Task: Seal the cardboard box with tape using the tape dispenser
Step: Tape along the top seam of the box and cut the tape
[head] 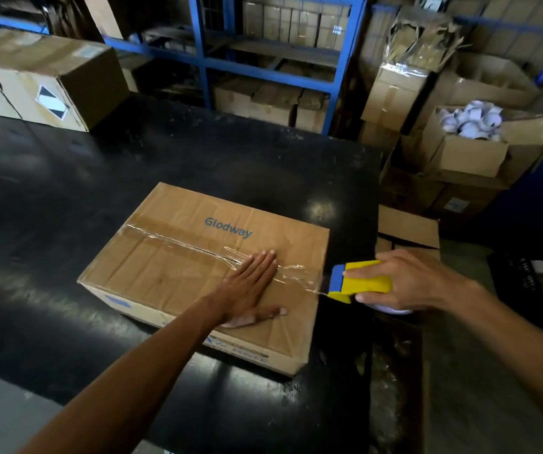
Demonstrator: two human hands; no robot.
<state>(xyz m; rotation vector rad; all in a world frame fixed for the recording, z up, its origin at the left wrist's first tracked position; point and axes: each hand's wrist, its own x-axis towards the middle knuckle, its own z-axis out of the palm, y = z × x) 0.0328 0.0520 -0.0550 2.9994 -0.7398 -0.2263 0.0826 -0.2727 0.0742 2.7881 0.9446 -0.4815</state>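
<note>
One closed cardboard box (198,273) lies on the black table (66,191), clear tape (178,240) along its seam. Left hand (250,286) presses flat on it, fingers spread; right hand (407,280), just off its right edge, grips the tape dispenser (358,281).

I have a single view, from the camera worn on the person's head. It looks forward and steeply down across the black tabletop (66,198), from close enough that both forearms enter at the bottom edge and reach toward the middle of the frame. The cardboard box (178,270) lies just below centre. The wide lens bends straight lines near the edges, so the blue shelving (201,50) at the top leans. The far stacks of cartons (460,152) fill the upper right. With no second view, nothing overlaps.
</note>
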